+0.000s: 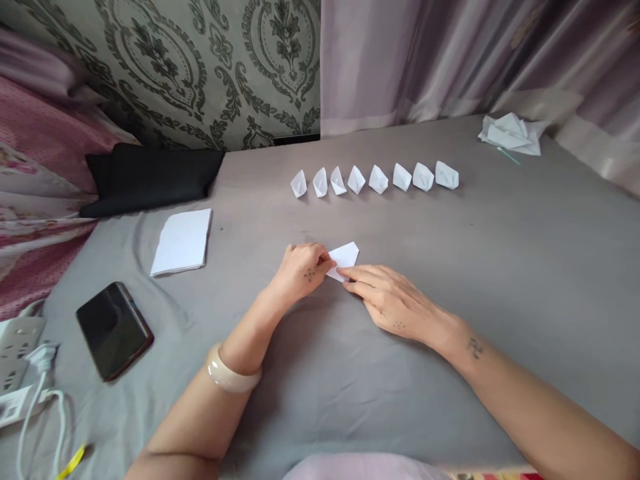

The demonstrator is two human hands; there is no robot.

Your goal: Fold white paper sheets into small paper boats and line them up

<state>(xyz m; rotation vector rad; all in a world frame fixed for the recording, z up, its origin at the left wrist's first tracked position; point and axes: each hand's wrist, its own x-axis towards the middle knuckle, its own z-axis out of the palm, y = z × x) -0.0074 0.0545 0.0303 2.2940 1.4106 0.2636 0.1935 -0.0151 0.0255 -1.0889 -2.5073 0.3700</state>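
A small folded piece of white paper point(345, 255) lies on the grey cloth in front of me, one end coming to a blunt point at the upper right. My left hand point(304, 270) is closed at its left edge, the thumb and forefinger pinching the paper. From the right, my right hand point(393, 300) reaches in with its fingers stretched out, fingertips resting on the paper's lower edge. Beyond both hands stands a row of several folded white paper boats point(379, 179). The left palm and the underside of the paper are hidden.
A stack of white paper sheets point(183, 241) lies to the left, with a dark phone point(114, 330) nearer me. Power strips point(19, 347) with white cables sit at the left edge. Black folded cloth point(155, 180) lies at the back left, crumpled white paper point(513, 133) at the back right.
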